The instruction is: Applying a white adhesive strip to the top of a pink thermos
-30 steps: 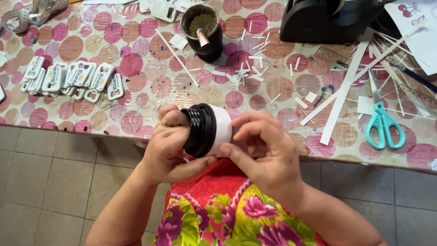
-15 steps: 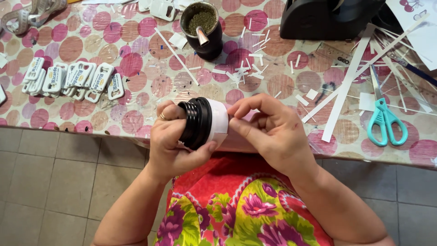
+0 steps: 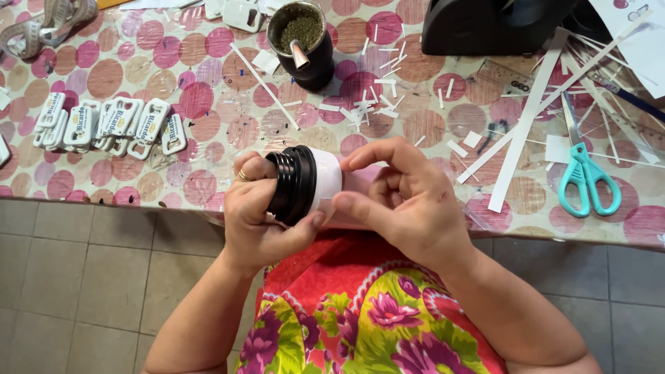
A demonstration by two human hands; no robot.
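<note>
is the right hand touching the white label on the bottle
Touching: the head view shows the right hand with thumb and forefinger pressed on the white label.

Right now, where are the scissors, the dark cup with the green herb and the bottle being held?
scissors point(image 3: 589, 181): head view, on the teal handles.
dark cup point(image 3: 315, 59): head view, on its side wall.
bottle point(image 3: 325, 181): head view, on its white band.

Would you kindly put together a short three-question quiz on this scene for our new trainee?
1. True or false: both hands hold the pink bottle off the table.
2. Which hand grips the bottle's black cap end: left hand or right hand?
3. What lies right of the long white paper strip: A) teal scissors B) a stapler C) a glue stick?

Key: 1 true; 2 left hand; 3 A.
</note>
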